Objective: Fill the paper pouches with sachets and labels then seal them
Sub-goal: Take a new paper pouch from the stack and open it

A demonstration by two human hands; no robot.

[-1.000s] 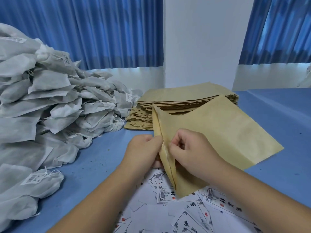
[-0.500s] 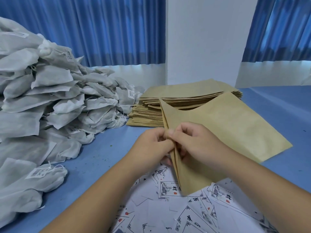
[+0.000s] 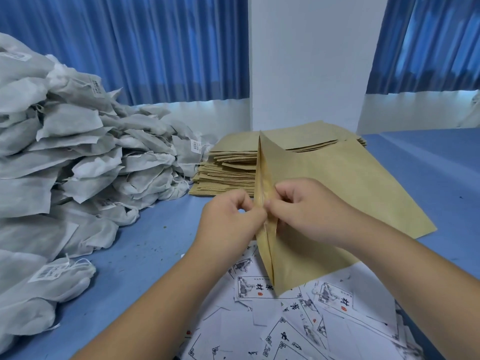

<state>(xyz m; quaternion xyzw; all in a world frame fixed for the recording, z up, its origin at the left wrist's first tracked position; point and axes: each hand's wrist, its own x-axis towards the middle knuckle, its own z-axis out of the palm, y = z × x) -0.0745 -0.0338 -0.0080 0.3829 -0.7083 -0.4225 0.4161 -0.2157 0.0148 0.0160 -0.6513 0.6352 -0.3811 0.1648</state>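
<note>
Both hands have drawn together at the mouth of a kraft paper pouch (image 3: 350,193) over the past second, and its open edge, flatter before, now stands nearly upright and gapes a little, showing a glossy lining. The left hand (image 3: 231,216) pinches the near lip and the right hand (image 3: 306,206) pinches the far lip, fingers of both curled tight on the paper as they pull the layers apart. The pouch is held just above the blue tabletop (image 3: 145,250), its lower corner over a scatter of printed labels (image 3: 285,320) along the near edge. Nothing can be seen inside it, so the work appears to be at its first step: the pouch is being opened and has yet to take a sachet or a label, and sealing is still to come. A tall heap of white drawstring sachets (image 3: 78,157) fills the tabletop's left side, and a thick stack of flat pouches (image 3: 228,167) waits toward the far edge, just behind the hands. No filled or sealed pouch is visible anywhere in view, which suggests most of the job lies ahead.
</note>
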